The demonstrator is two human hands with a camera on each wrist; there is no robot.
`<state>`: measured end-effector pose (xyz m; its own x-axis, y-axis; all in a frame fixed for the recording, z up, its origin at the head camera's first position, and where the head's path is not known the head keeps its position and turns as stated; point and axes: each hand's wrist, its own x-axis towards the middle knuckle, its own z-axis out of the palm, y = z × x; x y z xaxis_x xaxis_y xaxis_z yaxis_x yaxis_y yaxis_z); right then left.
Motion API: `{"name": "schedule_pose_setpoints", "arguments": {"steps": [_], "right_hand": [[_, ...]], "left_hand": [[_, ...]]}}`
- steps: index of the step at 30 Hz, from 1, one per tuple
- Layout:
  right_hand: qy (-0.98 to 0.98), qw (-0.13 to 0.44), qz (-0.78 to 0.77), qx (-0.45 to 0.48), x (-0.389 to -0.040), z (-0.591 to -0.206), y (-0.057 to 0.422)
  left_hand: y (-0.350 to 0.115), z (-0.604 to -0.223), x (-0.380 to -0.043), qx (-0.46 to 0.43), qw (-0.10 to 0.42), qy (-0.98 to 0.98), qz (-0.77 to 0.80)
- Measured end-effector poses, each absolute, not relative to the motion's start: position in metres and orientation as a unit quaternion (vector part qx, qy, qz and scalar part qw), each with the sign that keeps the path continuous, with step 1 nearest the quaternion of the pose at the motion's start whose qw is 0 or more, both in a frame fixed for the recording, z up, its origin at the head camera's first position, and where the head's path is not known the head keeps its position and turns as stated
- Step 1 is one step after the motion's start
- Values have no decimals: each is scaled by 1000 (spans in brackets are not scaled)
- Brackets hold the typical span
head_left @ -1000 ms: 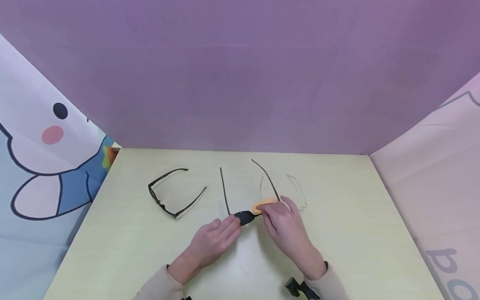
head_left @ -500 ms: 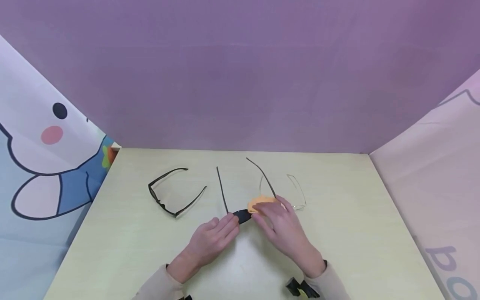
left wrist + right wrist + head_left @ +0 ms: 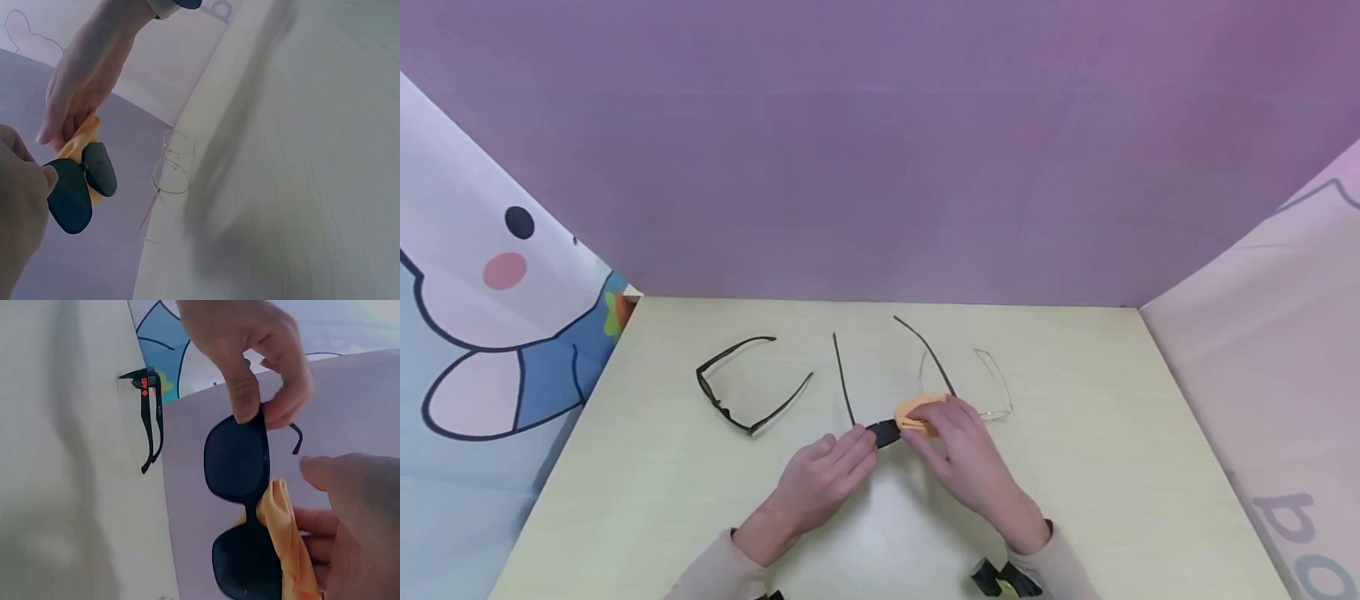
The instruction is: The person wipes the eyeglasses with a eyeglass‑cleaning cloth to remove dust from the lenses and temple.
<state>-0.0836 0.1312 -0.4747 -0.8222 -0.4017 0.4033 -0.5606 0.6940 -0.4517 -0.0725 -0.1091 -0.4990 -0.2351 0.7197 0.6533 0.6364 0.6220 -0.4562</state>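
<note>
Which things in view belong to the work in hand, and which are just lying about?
In use:
dark-lensed sunglasses, pinched by the left hand
orange cloth, held by the right hand

Lying about:
black-framed glasses
thin wire-rimmed glasses

head: bright, even | table (image 3: pixel 1120 467): faint glare (low centre) | wrist views: dimmer, broad soft shadows
</note>
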Motion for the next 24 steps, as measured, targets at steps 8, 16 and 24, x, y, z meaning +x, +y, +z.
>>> {"name": "schedule_pose_setpoints", "arguments": {"steps": [8, 16, 24], "right_hand": [[-929, 218, 154, 256, -87, -484, 133], [-921, 132, 272, 245, -85, -478, 130], [-936, 195, 166, 242, -88, -486, 132]], "left_hand": [[-107, -501, -72, -438, 448, -778, 43], [-106, -502, -72, -429, 449, -783, 28], [-106, -503, -71, -441, 443, -780, 29]]}}
